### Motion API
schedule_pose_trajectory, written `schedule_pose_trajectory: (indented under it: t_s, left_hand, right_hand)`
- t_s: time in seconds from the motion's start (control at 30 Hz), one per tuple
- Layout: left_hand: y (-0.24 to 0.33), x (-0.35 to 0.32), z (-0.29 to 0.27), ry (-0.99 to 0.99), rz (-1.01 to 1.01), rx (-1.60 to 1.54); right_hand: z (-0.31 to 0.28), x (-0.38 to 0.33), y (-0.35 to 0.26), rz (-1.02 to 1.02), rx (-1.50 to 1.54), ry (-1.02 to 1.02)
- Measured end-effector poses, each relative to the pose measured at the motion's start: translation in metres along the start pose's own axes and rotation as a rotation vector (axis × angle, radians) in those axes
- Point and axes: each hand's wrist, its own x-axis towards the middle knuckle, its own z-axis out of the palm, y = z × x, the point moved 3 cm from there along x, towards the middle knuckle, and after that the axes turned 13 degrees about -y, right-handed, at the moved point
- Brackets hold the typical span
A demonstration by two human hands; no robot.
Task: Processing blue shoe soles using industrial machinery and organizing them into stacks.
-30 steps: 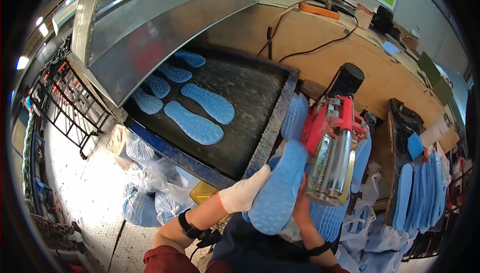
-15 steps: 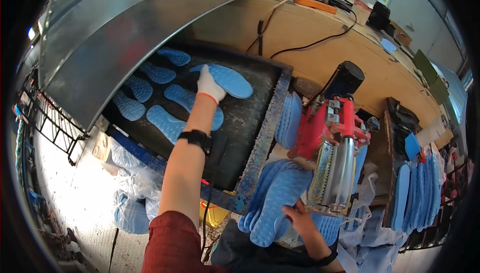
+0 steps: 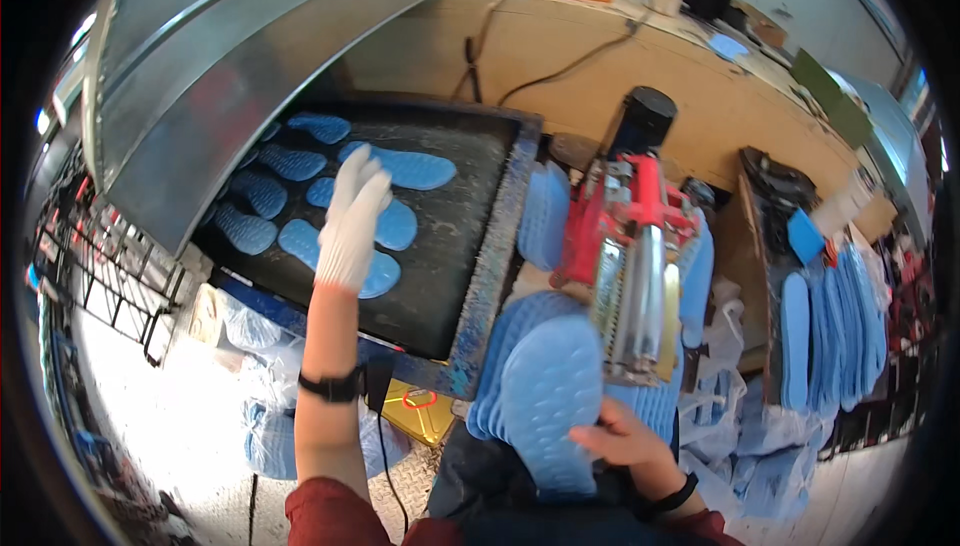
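My left hand point(image 3: 354, 216), in a white glove, is over the black conveyor bed point(image 3: 460, 246) with its fingers stretched out and nothing in them. Just beyond its fingertips a blue insole point(image 3: 415, 170) lies flat, and the hand partly covers two others near it. My bare right hand point(image 3: 625, 438) grips the edge of another dimpled blue insole point(image 3: 552, 386) between thumb and fingers, tilted up in front of me. Behind that insole stands a fanned stack of blue insoles point(image 3: 489, 386), which it partly hides.
A red roller machine point(image 3: 625, 216) stands right of the bed. Over the bed's left side hangs a sheet-metal hood point(image 3: 250, 76). More insoles point(image 3: 840, 321) stand in a row at far right, near plastic bags point(image 3: 720, 396). A yellow container point(image 3: 418, 411) sits below the bed.
My left hand has let go of the insole, now flat on the bed, and drawn back toward me. My right hand has raised an insole away from the stack. The view has shifted.
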Motion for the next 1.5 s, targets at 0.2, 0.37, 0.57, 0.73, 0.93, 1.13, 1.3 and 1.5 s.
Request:
schedule_pose_trajectory:
  t_s: [0.2, 0.37, 0.57, 0.73, 0.93, 1.13, 1.3, 1.5]
  left_hand:
    - [0.017, -0.127, 0.025, 0.011, -0.033, -0.145]
    - [0.019, -0.131, 0.081, -0.146, -0.031, -0.307]
    - [0.042, -0.091, 0.186, -0.478, 0.009, -0.544]
    - [0.035, -0.047, 0.228, -0.551, 0.141, -0.47]
    - [-0.009, -0.028, 0.218, -0.482, -0.122, -1.168]
    - [-0.068, -0.04, 0.21, -0.452, 0.103, -0.043]
    - [-0.09, -0.05, 0.188, -0.503, -0.026, -0.108]
    - [-0.084, -0.077, 0.162, -0.695, -0.157, -0.063]
  right_hand:
    - [-0.049, -0.076, -0.055, -0.377, -0.371, 0.786]
    - [-0.094, -0.09, -0.065, 0.064, -1.139, 1.046]
    - [-0.114, -0.056, -0.048, -0.014, -1.562, 0.99]
    - [-0.107, -0.054, -0.054, -0.408, -0.967, 0.879]
    - [-0.107, -0.093, 0.028, -0.44, -0.396, 1.32]
    - [-0.115, -0.069, 0.117, -0.212, -0.33, 1.047]
    - [-0.101, -0.04, 0.137, 0.159, -1.171, 0.954]
    - [-0.108, -0.038, 0.149, 0.068, -1.202, 1.016]
